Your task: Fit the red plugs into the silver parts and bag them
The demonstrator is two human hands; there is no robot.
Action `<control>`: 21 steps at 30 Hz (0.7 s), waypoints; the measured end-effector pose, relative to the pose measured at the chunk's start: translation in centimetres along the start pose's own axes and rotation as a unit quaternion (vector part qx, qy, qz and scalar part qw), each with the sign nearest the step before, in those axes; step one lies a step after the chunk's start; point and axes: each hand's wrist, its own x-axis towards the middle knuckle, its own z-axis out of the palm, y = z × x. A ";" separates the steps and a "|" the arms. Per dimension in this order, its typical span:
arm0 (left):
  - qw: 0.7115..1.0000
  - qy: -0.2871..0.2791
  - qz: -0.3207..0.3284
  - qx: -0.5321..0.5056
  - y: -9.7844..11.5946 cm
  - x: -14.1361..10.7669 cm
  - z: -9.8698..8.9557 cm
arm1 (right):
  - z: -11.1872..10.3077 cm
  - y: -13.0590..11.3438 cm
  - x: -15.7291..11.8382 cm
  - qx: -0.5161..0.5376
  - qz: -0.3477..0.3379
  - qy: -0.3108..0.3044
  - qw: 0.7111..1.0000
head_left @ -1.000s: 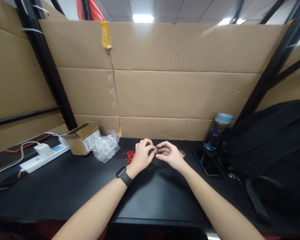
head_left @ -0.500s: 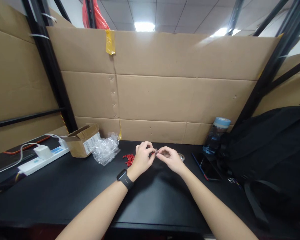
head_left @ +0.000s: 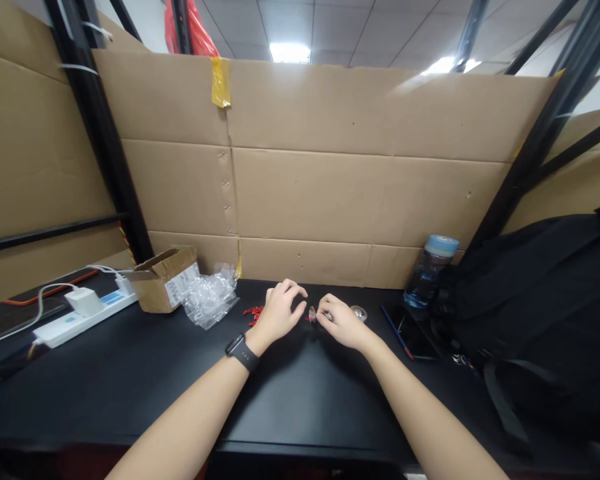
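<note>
My left hand [head_left: 279, 311] is open over the table, thumb and fingers apart with nothing between them. Just right of it, my right hand [head_left: 341, 320] pinches a small clear suction cup [head_left: 313, 314], whose rim faces left. A bit of red shows at the cup's left side. Behind my left hand lies a pile of small red hooks [head_left: 253, 312], partly covered by that hand. Beyond my right wrist are more clear round pieces [head_left: 359, 312], partly hidden. A black watch [head_left: 243, 351] is on my left wrist.
Crumpled clear plastic [head_left: 211, 297] and an open cardboard box [head_left: 163, 280] stand left, near a white power strip [head_left: 85, 319]. To the right are a phone [head_left: 411, 333], a water bottle [head_left: 431, 271] and a black backpack [head_left: 540, 320]. A cardboard wall [head_left: 300, 200] closes the back.
My hands have moved apart. The left has let go of the small piece and opened, shifting slightly left, while the right keeps the suction cup.
</note>
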 end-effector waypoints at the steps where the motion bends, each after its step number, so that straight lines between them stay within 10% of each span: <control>1: 1.000 -0.002 -0.008 -0.001 -0.3 0.1 -0.1 | -0.1 0.2 -0.1 -0.005 0.002 -0.010 1.000; 21: 0.981 -0.186 0.052 -0.025 -0.4 -1.3 1.9 | -0.5 0.8 -0.1 -0.021 0.015 0.000 1.000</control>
